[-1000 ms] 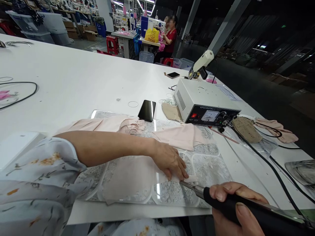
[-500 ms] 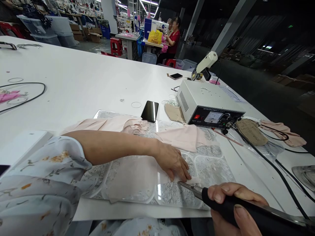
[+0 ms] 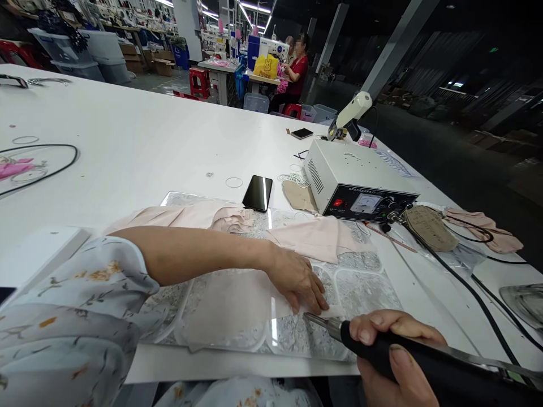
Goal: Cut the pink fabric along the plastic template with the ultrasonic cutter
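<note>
My right hand (image 3: 396, 345) grips a black handpiece (image 3: 377, 347) with a slim metal tip. Pointing left, the tip lies beside the fingertips of my left hand (image 3: 299, 280), at the edge of a thin pale pink fabric piece (image 3: 229, 311). My left hand presses down on that fabric, fingers stretched and thumb apart; part of the cloth is under it. Beneath is a clear plastic mat (image 3: 369, 291) with rounded panels and a mottled grey surface. Further back on the mat are a folded pink fabric piece (image 3: 307, 237) and a layered pink stack (image 3: 190, 215), partly behind my forearm.
A control box (image 3: 360, 175) with a dial stands at back right, a black cable (image 3: 462, 299) running from its front. Nearby are a phone (image 3: 258, 193), cardboard patterns (image 3: 432, 227), a glass container (image 3: 524, 305) and a white hand-held tool (image 3: 351, 116). A person sits at a sewing machine beyond.
My right hand and the handpiece have shifted slightly left, bringing the tip along the fabric edge. My left hand stays pressed in place. The view has turned very slightly.
</note>
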The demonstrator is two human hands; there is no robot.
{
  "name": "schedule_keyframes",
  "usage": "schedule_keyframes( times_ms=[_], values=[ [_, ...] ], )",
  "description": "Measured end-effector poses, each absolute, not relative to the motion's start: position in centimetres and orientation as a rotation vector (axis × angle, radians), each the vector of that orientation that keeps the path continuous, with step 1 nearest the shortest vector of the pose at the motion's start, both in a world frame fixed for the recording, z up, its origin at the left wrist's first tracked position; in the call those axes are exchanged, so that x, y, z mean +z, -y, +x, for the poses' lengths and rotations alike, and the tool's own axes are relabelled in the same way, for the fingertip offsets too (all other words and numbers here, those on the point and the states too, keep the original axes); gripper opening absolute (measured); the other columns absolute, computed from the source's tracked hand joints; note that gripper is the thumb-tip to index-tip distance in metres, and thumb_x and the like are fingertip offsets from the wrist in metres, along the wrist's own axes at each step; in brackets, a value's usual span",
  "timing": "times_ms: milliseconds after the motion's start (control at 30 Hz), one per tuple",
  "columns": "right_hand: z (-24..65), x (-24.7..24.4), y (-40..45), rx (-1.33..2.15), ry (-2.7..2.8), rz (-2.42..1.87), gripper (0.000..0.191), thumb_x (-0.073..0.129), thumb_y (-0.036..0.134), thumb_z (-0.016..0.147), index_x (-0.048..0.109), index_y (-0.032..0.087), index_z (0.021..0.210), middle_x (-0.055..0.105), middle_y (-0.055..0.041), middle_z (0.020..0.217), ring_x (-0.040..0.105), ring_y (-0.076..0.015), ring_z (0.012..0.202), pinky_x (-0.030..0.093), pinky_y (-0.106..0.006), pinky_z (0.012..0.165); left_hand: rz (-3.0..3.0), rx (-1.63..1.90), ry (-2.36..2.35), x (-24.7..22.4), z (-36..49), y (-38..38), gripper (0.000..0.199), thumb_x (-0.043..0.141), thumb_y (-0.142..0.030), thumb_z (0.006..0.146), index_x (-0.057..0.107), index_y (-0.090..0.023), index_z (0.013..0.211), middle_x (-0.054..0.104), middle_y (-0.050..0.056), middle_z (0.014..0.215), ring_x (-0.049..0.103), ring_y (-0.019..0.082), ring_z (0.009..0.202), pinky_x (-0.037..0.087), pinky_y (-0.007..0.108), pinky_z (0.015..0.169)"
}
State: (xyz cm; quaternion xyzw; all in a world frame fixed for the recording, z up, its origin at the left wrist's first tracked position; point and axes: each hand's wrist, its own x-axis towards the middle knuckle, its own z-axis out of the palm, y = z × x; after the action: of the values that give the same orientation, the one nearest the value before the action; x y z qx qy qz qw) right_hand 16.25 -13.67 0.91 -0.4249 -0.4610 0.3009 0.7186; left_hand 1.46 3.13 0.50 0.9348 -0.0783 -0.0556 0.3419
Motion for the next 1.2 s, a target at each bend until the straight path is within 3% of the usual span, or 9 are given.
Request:
schedule_keyframes(
  times_ms=[567, 767, 900, 1033, 1200],
  values=[
    [14.8, 1.1, 13.1, 0.685, 0.993, -0.878, 0.007, 0.059, 0.021, 0.082, 0.052, 0.021, 0.084, 0.053, 0.0019, 0.075, 0.054, -0.0107, 0.057, 0.054, -0.030, 0.052, 2.551, 0.035, 0.302, 0.0, 1.3, -3.2, 0.019, 0.076, -0.026, 0.078, 0.075, -0.039, 0.093, 0.067, -0.009, 0.123, 0.058, 0.020, 0.122, 0.041, 0.026, 0.100],
    [17.1, 1.4, 13.6, 0.575, 0.841, -0.885, 0.009, 0.062, 0.022, 0.074, 0.054, 0.020, 0.080, 0.051, 0.0009, 0.072, 0.052, -0.0110, 0.054, 0.051, -0.030, 0.050, 2.725, 0.214, 0.152, 2.4, -1.7, -1.3, 0.031, 0.068, -0.024, 0.088, 0.067, -0.024, 0.119, 0.058, 0.006, 0.137, 0.054, 0.025, 0.127, 0.043, 0.033, 0.106],
    [18.4, 1.0, 13.1, 0.548, 0.742, -0.848, 0.012, 0.062, 0.018, 0.069, 0.057, 0.020, 0.081, 0.052, 0.0017, 0.072, 0.052, -0.0112, 0.053, 0.050, -0.030, 0.049, 2.820, 0.290, -0.341, 2.3, -4.9, 2.3, 0.030, 0.058, -0.025, 0.095, 0.062, -0.013, 0.122, 0.067, 0.012, 0.114, 0.066, 0.023, 0.101, 0.053, 0.034, 0.089],
    [18.9, 0.1, 12.7, 0.478, 0.757, -0.866, 0.013, 0.064, 0.019, 0.070, 0.059, 0.021, 0.083, 0.058, -0.0002, 0.076, 0.055, -0.0127, 0.056, 0.052, -0.032, 0.052, 2.917, 0.358, -0.552, 0.2, -6.5, 4.9, 0.034, 0.051, -0.031, 0.099, 0.058, -0.014, 0.127, 0.062, 0.014, 0.123, 0.060, 0.028, 0.113, 0.051, 0.039, 0.094],
    [21.1, 0.0, 15.1, 0.484, 0.844, -1.059, 0.008, 0.065, 0.023, 0.075, 0.059, 0.020, 0.080, 0.059, -0.0006, 0.063, 0.059, -0.0162, 0.054, 0.053, -0.034, 0.055, 2.972, 0.390, -0.392, -0.9, -5.4, 4.3, 0.033, 0.047, -0.031, 0.101, 0.057, -0.015, 0.127, 0.060, 0.014, 0.129, 0.056, 0.029, 0.122, 0.049, 0.040, 0.100]
  ],
)
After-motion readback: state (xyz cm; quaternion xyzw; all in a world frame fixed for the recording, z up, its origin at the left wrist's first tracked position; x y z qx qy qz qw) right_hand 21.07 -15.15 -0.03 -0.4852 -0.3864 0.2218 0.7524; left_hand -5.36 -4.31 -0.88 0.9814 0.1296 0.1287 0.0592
